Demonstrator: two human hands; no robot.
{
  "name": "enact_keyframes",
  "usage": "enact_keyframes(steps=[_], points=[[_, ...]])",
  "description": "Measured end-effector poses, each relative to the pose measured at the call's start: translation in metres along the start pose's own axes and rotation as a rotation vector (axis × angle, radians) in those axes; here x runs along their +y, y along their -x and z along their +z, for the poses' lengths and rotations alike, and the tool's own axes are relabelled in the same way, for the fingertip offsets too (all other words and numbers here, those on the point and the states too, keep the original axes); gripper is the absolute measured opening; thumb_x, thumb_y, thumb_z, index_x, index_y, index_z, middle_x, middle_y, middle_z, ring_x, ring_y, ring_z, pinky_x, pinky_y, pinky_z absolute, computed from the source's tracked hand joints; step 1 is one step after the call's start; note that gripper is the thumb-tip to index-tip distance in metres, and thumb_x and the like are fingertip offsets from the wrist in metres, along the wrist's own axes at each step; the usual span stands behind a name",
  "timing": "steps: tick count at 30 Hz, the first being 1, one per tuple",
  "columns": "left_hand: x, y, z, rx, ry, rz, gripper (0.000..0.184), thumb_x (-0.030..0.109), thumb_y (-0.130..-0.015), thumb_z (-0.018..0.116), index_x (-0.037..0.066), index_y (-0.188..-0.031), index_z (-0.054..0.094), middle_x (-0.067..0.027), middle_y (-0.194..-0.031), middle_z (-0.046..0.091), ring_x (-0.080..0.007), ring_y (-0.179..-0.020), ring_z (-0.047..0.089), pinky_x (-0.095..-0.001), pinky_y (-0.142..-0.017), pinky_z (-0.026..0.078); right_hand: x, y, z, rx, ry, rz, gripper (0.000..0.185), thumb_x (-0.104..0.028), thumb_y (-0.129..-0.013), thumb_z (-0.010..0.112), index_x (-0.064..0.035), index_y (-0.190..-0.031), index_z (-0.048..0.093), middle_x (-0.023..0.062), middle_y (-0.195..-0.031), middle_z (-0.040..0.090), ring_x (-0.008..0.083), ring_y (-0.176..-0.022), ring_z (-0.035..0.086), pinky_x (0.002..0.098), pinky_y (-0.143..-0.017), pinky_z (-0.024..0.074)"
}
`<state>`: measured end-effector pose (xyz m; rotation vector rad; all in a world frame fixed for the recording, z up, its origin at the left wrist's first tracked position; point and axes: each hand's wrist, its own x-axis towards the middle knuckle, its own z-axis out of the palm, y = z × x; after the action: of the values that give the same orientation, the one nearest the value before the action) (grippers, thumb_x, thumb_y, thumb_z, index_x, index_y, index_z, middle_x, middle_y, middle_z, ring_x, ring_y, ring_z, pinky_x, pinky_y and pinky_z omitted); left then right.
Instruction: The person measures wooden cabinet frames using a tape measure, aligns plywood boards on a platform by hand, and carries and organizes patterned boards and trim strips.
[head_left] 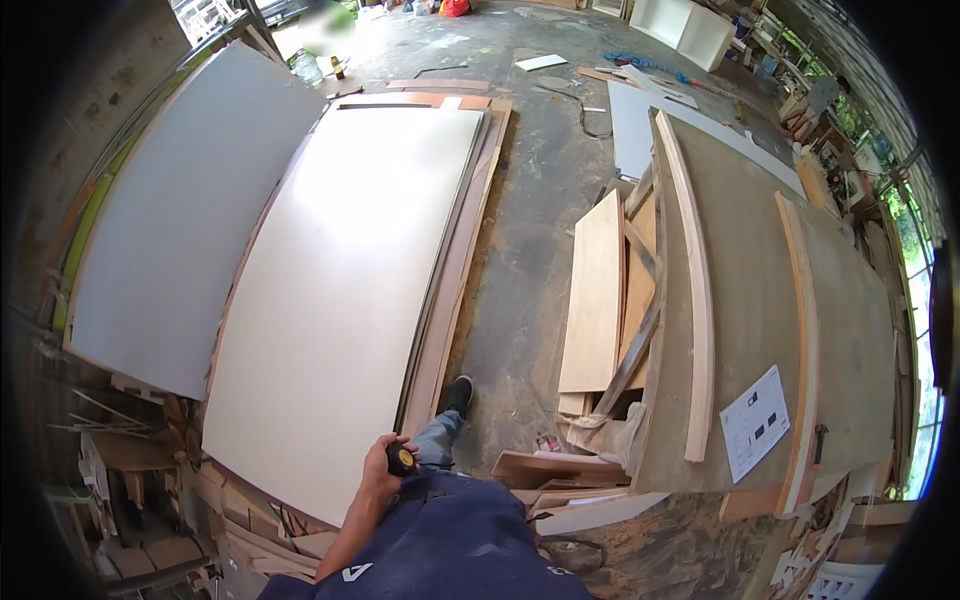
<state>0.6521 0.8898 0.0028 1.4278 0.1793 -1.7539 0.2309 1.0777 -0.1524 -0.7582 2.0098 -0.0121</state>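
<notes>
My left hand is closed around a black and yellow tape measure, close to the near right corner of a large white panel. The panel lies on top of a stack of sheets whose edges show along its right side. Bright light reflects off the panel's far half. My right hand is not in view.
A grey-white sheet leans at the left. On the right, a workbench bears two wooden strips, a printed paper and a hammer. Plywood offcuts stand beside it. A cable lies on the floor.
</notes>
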Motion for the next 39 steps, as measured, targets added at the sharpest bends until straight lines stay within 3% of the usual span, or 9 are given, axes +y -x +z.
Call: enact_keyframes(steps=[9,19,24,32,34,36,39], points=[[0.223,-0.114,0.215,-0.225,-0.24,0.135,0.029,0.028,-0.089,0.047,0.002,-0.097,0.055,-0.0129,-0.08,0.062,-0.0296,-0.074,0.061,-0.0405,-0.063,0.049,-0.204,-0.094,-0.047,0.139,-0.309,0.01,0.027,-0.025,-0.078,0.059,-0.0008,-0.089,0.065,0.021,-0.084,0.065,0.0325,-0.08,0.065,0.0406,-0.066,0.0488],[0.27,-0.294,0.511,-0.563,-0.325,-0.229,0.028,0.027,-0.088,0.047,0.002,-0.098,0.053,-0.0136,-0.084,0.061,-0.0294,-0.078,0.061,-0.0402,-0.069,0.048,-0.336,-0.231,-0.088,0.11,-0.322,0.189,0.028,-0.025,-0.079,0.059,-0.0001,-0.09,0.064,0.0211,-0.084,0.065,0.0314,-0.08,0.066,0.04,-0.066,0.0491],[0.303,-0.354,0.656,-0.496,-0.397,-0.358,0.03,0.027,-0.089,0.048,-0.001,-0.099,0.052,-0.0171,-0.085,0.061,-0.0299,-0.077,0.061,-0.0416,-0.069,0.05,-0.421,-0.338,-0.204,0.086,-0.272,0.231,0.028,-0.025,-0.079,0.059,0.0002,-0.091,0.064,0.0212,-0.084,0.065,0.0309,-0.08,0.066,0.0397,-0.066,0.0492],[0.431,-0.46,0.806,-0.496,-0.099,-0.222,0.03,0.029,-0.089,0.046,0.002,-0.099,0.053,-0.0143,-0.083,0.061,-0.0304,-0.077,0.06,-0.0413,-0.068,0.049,-0.631,-0.534,-0.431,0.217,-0.407,0.104,0.029,-0.025,-0.079,0.059,0.0007,-0.092,0.064,0.0213,-0.084,0.065,0.03,-0.081,0.066,0.0392,-0.066,0.0493],[0.468,-0.503,0.836,-0.472,-0.051,-0.191,0.029,0.03,-0.089,0.045,0.003,-0.098,0.053,-0.0141,-0.083,0.061,-0.0311,-0.077,0.06,-0.0422,-0.068,0.049,-0.684,-0.589,-0.462,0.206,-0.415,0.074,0.029,-0.025,-0.079,0.06,0.0008,-0.092,0.063,0.0213,-0.084,0.065,0.0298,-0.081,0.066,0.0391,-0.066,0.0494],[0.508,-0.549,0.867,-0.286,0.03,-0.113,0.028,0.029,-0.089,0.043,0.004,-0.094,0.053,-0.0133,-0.083,0.061,-0.0315,-0.075,0.058,-0.0425,-0.066,0.047,-0.739,-0.643,-0.484,0.179,-0.399,0.06,0.029,-0.025,-0.079,0.06,0.0009,-0.093,0.063,0.0213,-0.084,0.065,0.0296,-0.081,0.066,0.039,-0.066,0.0494],[0.563,-0.632,0.91,-0.325,0.131,-0.135,0.027,0.029,-0.088,0.042,0.005,-0.092,0.053,-0.0124,-0.082,0.06,-0.0308,-0.073,0.057,-0.0418,-0.065,0.046,-0.803,-0.726,-0.49,0.037,-0.237,0.064,0.029,-0.025,-0.079,0.06,0.0011,-0.093,0.063,0.0213,-0.084,0.065,0.0293,-0.081,0.066,0.0388,-0.066,0.0495]])
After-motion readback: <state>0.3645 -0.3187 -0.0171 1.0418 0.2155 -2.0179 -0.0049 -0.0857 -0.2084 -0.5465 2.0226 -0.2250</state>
